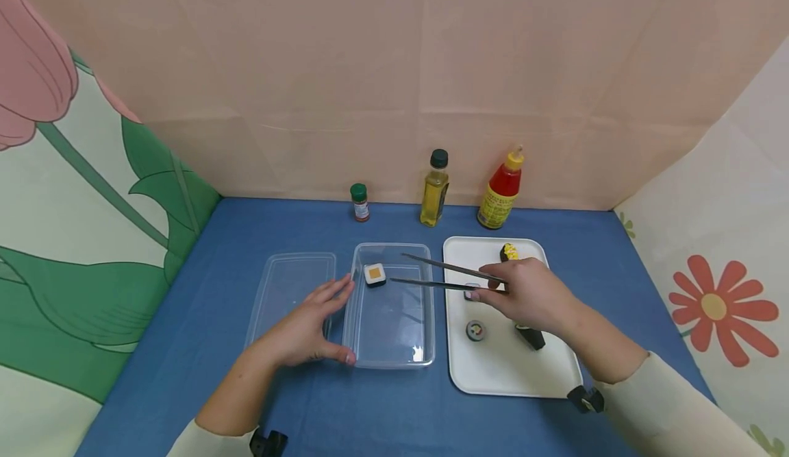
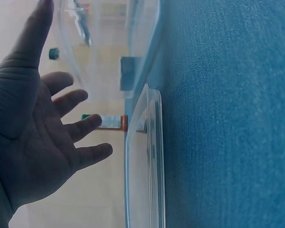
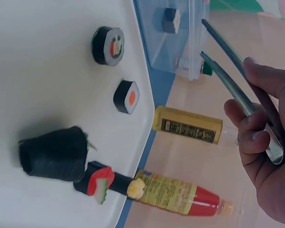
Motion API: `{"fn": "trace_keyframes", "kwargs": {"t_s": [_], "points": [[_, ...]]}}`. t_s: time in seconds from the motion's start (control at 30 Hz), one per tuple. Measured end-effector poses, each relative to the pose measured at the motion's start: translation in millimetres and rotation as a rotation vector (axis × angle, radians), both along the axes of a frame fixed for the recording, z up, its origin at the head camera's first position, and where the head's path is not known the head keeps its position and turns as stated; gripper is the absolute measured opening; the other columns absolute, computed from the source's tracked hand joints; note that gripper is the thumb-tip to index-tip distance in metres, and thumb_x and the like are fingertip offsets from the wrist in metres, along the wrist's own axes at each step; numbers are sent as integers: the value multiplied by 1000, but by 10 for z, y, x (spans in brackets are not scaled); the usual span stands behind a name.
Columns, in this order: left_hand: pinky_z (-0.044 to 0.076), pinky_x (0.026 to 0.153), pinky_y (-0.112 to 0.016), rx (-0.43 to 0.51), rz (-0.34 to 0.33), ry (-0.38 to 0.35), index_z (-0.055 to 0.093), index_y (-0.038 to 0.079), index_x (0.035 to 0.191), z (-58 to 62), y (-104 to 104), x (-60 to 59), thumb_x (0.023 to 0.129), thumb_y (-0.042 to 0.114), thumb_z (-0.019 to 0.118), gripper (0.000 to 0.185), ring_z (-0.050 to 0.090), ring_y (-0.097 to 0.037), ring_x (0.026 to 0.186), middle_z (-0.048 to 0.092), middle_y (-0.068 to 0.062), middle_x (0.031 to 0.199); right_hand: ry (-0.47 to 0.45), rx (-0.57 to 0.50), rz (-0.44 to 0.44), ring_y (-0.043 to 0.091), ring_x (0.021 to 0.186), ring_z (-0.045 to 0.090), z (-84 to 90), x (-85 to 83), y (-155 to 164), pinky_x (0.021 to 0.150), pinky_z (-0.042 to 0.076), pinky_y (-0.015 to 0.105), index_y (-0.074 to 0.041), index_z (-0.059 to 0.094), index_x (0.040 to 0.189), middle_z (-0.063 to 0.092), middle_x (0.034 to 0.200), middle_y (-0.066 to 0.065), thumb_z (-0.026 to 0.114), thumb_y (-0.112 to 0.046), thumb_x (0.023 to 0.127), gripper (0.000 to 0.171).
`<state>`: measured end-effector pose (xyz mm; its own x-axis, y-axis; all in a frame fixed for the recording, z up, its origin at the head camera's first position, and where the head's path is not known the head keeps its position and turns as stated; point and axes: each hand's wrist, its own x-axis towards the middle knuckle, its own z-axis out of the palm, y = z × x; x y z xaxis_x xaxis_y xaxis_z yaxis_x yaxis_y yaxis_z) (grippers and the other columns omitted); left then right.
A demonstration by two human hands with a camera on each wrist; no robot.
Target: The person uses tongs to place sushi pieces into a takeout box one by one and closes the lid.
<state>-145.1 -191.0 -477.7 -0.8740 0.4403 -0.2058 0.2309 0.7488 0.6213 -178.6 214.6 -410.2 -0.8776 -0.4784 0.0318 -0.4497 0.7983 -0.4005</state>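
Head view: on the blue tabletop [image 1: 246,238] a white tray [image 1: 511,375] carries a yellow-topped piece [image 1: 509,251], a round roll [image 1: 475,330] and a dark roll [image 1: 531,337], while just to its left a clear container [image 1: 394,334] holds one square sushi piece [image 1: 374,274] in its far left corner, and a flat lid [image 1: 290,286] lies beside that. The left hand [image 1: 308,327] rests against the container's left wall with fingers straight and spread; the right hand [image 1: 530,296], above the tray, pinches metal tongs [image 1: 444,275] whose separated tips reach over the container, near the square piece, gripping nothing. Three bottles stand well back along the far edge, with bare tabletop between them and the containers.
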Motion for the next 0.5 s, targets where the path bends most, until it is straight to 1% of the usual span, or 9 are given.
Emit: {"fn": "trace_keyframes", "kwargs": {"t_s": [0.2,0.3,0.5], "points": [[30,113,-71,-1,-1,-16,26,18,166,19,7,-3,66,54,95,127,8,-39,158,12,3,174,28,-12,-26,7,66,56,14,81,156,57,48,26,-8,78,121,69,78,-10,84,-38,89,44],[30,113,-71,-1,-3,-18,25,18,166,25,5,-7,67,54,94,127,8,-39,158,12,3,174,22,-13,-52,7,65,55,28,115,220,54,47,26,-6,77,122,67,75,-11,84,-37,89,46],[29,113,-71,-5,-6,-13,26,19,166,24,7,-9,67,55,94,126,8,-39,158,12,4,174,10,-23,-79,6,62,52,27,180,326,53,45,25,-5,77,122,69,79,-11,84,-39,89,48]]}}
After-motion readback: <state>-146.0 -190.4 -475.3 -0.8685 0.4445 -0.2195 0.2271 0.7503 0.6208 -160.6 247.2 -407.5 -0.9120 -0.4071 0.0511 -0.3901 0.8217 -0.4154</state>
